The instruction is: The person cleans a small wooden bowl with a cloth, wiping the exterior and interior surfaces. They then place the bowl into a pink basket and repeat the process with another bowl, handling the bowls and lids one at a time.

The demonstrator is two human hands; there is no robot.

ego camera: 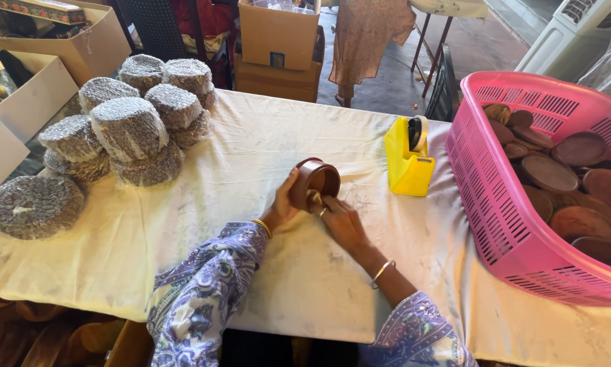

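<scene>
A heap of round bundles wrapped in clear bubble film (132, 129) fills the far left corner of the white-clothed table (264, 272), one more bundle (33, 205) lying alone at its left edge. Beyond the far edge stands a brown cardboard box (278, 34) bearing a small blue label (277, 60). Open cardboard cartons (54, 64) stand past the left edge.

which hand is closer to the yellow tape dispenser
Right. The right hand is at the brown cup's rim, on the side facing the yellow tape dispenser. The left hand grips the cup's far side, farther from it.
</scene>
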